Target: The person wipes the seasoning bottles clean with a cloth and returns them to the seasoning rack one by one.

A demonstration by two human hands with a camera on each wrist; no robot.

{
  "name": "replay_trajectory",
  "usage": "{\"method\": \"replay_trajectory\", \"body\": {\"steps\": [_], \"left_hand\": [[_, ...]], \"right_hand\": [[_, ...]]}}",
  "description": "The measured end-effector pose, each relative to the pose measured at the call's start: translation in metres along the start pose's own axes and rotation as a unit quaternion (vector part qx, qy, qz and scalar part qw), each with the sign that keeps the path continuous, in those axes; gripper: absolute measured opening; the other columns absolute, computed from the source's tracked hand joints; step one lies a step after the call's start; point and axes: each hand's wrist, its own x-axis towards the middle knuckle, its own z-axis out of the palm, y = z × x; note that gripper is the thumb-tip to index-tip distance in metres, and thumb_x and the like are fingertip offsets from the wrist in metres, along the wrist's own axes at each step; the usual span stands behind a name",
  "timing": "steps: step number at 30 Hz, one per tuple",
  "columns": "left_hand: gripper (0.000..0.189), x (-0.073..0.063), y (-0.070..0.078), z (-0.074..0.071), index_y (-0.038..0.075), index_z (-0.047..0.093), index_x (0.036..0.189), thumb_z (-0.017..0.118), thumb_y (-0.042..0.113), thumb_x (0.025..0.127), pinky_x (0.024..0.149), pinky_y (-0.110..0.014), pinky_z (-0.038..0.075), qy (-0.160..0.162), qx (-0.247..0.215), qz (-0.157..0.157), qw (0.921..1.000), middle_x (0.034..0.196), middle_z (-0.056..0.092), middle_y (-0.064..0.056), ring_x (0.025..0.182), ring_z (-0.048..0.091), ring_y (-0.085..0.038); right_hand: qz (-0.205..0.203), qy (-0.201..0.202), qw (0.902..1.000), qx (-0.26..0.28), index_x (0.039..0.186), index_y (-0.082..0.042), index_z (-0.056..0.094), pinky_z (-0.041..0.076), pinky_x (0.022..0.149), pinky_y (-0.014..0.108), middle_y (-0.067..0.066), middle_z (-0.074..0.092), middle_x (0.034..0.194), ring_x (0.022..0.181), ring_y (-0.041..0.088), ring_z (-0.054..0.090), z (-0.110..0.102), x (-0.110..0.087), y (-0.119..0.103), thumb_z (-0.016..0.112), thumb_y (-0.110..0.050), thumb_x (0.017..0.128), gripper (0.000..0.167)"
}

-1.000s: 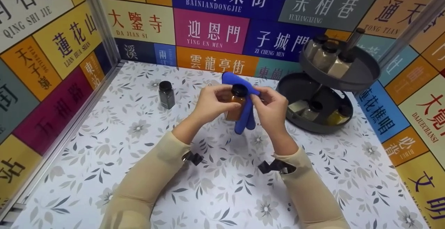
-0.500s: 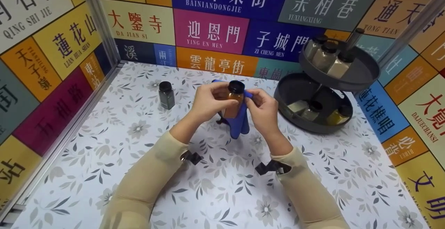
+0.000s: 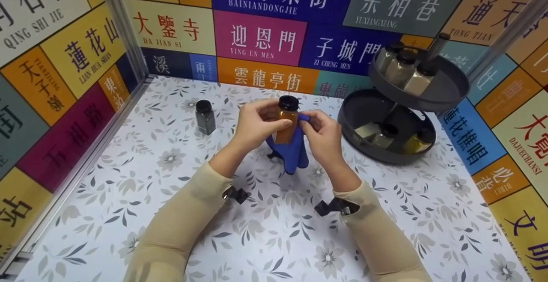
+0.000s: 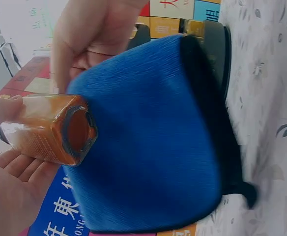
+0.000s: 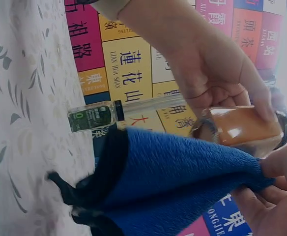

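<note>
My left hand [image 3: 257,123] grips a square glass spice jar [image 3: 286,121] with a black cap and orange-brown powder inside, held above the table. Between thumb and fingers, my right hand [image 3: 322,129] pinches the top of a blue cloth [image 3: 295,155], which hangs down behind and beside the jar. In the left wrist view the cloth [image 4: 148,137] spreads wide past the jar's base [image 4: 77,130], showing a dark edging and a small loop. The right wrist view shows the cloth [image 5: 183,177] gathered at my right fingertips [image 5: 254,199].
A second black-capped jar [image 3: 205,117] with dark contents stands at the left on the flower-patterned table [image 3: 265,239]. To the right is a dark two-tier round rack [image 3: 396,155] with several jars on its trays. Sign-printed walls [image 3: 261,36] enclose the back and sides.
Both hands have shifted slightly left, and the jar has risen a little. The cloth, earlier standing up above the jar's cap, now hangs lower behind the jar.
</note>
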Motion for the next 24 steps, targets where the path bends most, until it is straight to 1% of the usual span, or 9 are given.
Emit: {"method": "replay_trajectory", "body": {"steps": [2, 5, 7, 9, 12, 14, 18, 21, 24], "left_hand": [[0.05, -0.001, -0.003, 0.002, 0.005, 0.077, 0.127, 0.093, 0.015, 0.081, 0.09, -0.034, 0.064, -0.01, 0.012, 0.003, 0.9999, 0.112, 0.082, -0.012, 0.099, 0.079, -0.021], [0.048, -0.002, -0.007, 0.006, 0.005, 0.078, 0.126, 0.093, 0.017, 0.082, 0.089, -0.034, 0.064, -0.021, 0.026, 0.009, 0.9994, 0.11, 0.082, -0.01, 0.096, 0.079, -0.02], [0.047, -0.002, -0.01, 0.007, 0.006, 0.078, 0.126, 0.093, 0.019, 0.083, 0.089, -0.034, 0.064, -0.024, 0.033, 0.012, 0.9991, 0.109, 0.082, -0.008, 0.095, 0.079, -0.018], [0.047, -0.002, -0.011, 0.007, 0.007, 0.078, 0.127, 0.092, 0.02, 0.084, 0.089, -0.034, 0.064, -0.018, 0.035, 0.014, 0.9991, 0.109, 0.082, -0.007, 0.095, 0.079, -0.018], [0.046, -0.002, -0.011, 0.006, 0.008, 0.077, 0.127, 0.092, 0.02, 0.085, 0.09, -0.035, 0.064, -0.001, 0.025, 0.018, 0.9995, 0.11, 0.082, -0.008, 0.097, 0.079, -0.018], [0.047, -0.001, -0.011, 0.004, 0.006, 0.077, 0.127, 0.092, 0.019, 0.085, 0.091, -0.035, 0.064, 0.014, 0.015, 0.017, 0.9996, 0.111, 0.082, -0.01, 0.099, 0.079, -0.02], [0.047, 0.002, -0.01, 0.001, 0.004, 0.077, 0.126, 0.092, 0.015, 0.084, 0.092, -0.034, 0.064, 0.037, 0.002, 0.011, 0.9993, 0.111, 0.082, -0.013, 0.102, 0.079, -0.022], [0.047, 0.002, -0.007, -0.001, 0.004, 0.077, 0.126, 0.092, 0.014, 0.083, 0.092, -0.034, 0.064, 0.049, 0.008, 0.01, 0.9987, 0.111, 0.081, -0.014, 0.102, 0.079, -0.022], [0.048, 0.001, -0.004, -0.003, 0.004, 0.077, 0.127, 0.092, 0.015, 0.083, 0.092, -0.033, 0.064, 0.056, 0.018, 0.017, 0.9981, 0.112, 0.081, -0.013, 0.103, 0.079, -0.021]], "right_hand": [[-0.01, 0.024, 0.9994, 0.021, 0.115, 0.005, 0.075, 0.063, 0.082, 0.024, 0.022, 0.079, 0.112, 0.096, 0.01, 0.078, -0.003, 0.0, -0.003, 0.069, 0.002, 0.099, 0.017], [-0.053, 0.059, 0.9959, 0.044, 0.113, 0.007, 0.075, 0.063, 0.08, 0.023, 0.024, 0.079, 0.108, 0.093, 0.008, 0.077, -0.007, 0.0, -0.006, 0.07, 0.004, 0.098, 0.016], [-0.096, 0.074, 0.992, 0.035, 0.112, 0.006, 0.076, 0.063, 0.078, 0.023, 0.023, 0.079, 0.104, 0.09, 0.009, 0.077, -0.009, 0.0, -0.008, 0.07, 0.005, 0.097, 0.016], [-0.136, 0.079, 0.9874, 0.015, 0.112, 0.004, 0.077, 0.062, 0.075, 0.022, 0.021, 0.08, 0.101, 0.086, 0.01, 0.078, -0.009, -0.001, -0.008, 0.072, 0.004, 0.096, 0.016], [-0.165, 0.074, 0.9834, -0.018, 0.109, 0.0, 0.08, 0.059, 0.068, 0.019, 0.016, 0.081, 0.096, 0.079, 0.01, 0.076, -0.006, -0.003, -0.007, 0.076, 0.004, 0.093, 0.016], [-0.159, 0.066, 0.9843, -0.038, 0.106, -0.002, 0.081, 0.058, 0.065, 0.017, 0.013, 0.082, 0.094, 0.076, 0.01, 0.076, -0.004, -0.005, -0.006, 0.078, 0.003, 0.091, 0.016], [-0.122, 0.042, 0.9873, -0.093, 0.1, -0.004, 0.081, 0.058, 0.066, 0.016, 0.009, 0.082, 0.09, 0.075, 0.012, 0.076, 0.001, -0.007, -0.002, 0.078, 0.002, 0.088, 0.014], [-0.096, 0.011, 0.9857, -0.138, 0.097, -0.005, 0.08, 0.057, 0.067, 0.017, 0.007, 0.081, 0.088, 0.075, 0.013, 0.075, 0.005, -0.008, 0.0, 0.077, 0.0, 0.087, 0.012], [-0.078, -0.009, 0.9836, -0.162, 0.096, -0.006, 0.079, 0.056, 0.067, 0.021, 0.007, 0.081, 0.087, 0.074, 0.013, 0.074, 0.007, -0.009, 0.001, 0.076, -0.004, 0.088, 0.009]]}}
